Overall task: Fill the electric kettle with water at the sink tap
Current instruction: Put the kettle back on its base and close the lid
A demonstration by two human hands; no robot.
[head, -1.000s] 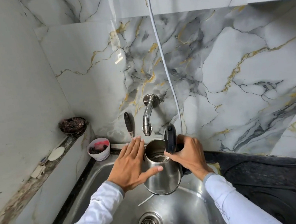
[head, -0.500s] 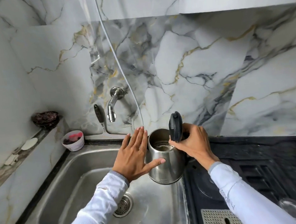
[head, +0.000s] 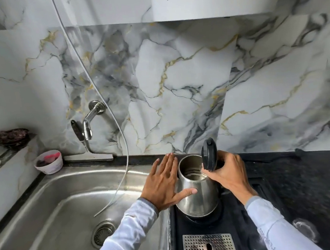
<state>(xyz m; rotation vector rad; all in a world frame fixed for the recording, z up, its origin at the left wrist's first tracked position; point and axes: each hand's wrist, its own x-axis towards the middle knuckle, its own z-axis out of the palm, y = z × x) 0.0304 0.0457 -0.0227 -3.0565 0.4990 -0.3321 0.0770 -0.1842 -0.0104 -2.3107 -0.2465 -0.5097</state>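
Observation:
The steel electric kettle [head: 198,199] sits over the black counter [head: 298,182] just right of the sink [head: 52,206], its black lid [head: 209,154] standing open. Some water shows inside it. My right hand [head: 227,174] grips the kettle's handle, which the hand hides. My left hand [head: 164,183] lies flat against the kettle's left side, fingers spread and thumb on the steel. The chrome tap [head: 90,120] juts from the marble wall at the far left, well away from the kettle, with no water running.
A thin white hose [head: 105,110] hangs down the wall into the sink, which has a round drain [head: 103,233]. A small white tub [head: 49,161] stands at the sink's back left corner. A perforated metal grate [head: 209,246] lies in the counter below the kettle.
The kettle has travelled right, from under the tap over the sink to above the black counter. Both hands kept their hold and moved with it; the view swung right.

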